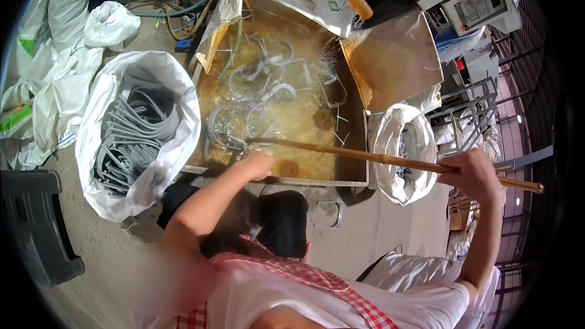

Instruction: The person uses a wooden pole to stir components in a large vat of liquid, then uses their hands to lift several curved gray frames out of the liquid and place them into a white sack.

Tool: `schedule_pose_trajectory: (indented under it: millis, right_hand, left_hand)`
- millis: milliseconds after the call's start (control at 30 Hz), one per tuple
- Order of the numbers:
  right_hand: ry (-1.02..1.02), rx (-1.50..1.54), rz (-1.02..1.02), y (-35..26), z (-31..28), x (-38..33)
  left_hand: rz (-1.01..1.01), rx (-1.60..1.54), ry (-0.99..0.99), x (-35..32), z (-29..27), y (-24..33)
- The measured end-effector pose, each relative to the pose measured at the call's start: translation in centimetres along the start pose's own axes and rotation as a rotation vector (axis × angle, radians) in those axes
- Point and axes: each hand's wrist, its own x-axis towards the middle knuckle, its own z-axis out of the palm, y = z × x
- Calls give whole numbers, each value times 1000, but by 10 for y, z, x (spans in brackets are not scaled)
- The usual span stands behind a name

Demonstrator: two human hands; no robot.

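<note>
While the right grip (pixel 474 173) is closed around the thick end of a bamboo-like pole (pixel 341 150), the left grip (pixel 257 164) is curled by the tub's near edge, and from where I stand I cannot tell whether it has hold of anything. The pole slants leftward across the tub (pixel 286 181), its thinner tip among grey curved strips (pixel 211 127) lying in brownish, rippling water. I'd judge the pole light and stiff, awkward to steer from one end; a second hold nearer its middle should steady it. The strips look light and springy, probably slippery when wet, best taken by a rim above the water. Left of the tub, a white sack (pixel 186 94) holds many more grey strips; a smaller white sack (pixel 379 134) stands at the right, and one squarish grey piece (pixel 340 213) lies on the floor. As for writing, the white sheet (pixel 292 0) behind the tub carries large red characters and a green mark, while the keypad panel's (pixel 478 7) lettering is too small to read.
</note>
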Motion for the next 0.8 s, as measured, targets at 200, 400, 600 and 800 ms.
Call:
schedule_pose_trajectory:
  millis: [200,400,600,800]
  right_hand:
    - [266,213,258,59,-40,-92]
    - [301,391,387,100,-35,-81]
    - [335,-18,200,44,47,53]
    - [58,-271,-52,3,146,131]
  left_hand:
    - [-24,-15,-13,-6,-9,9]
    - [-48,-30,20,-16,-17,8]
    - [-38,-3,40,-14,-20,13]
    - [-30,-10,27,-4,-9,3]
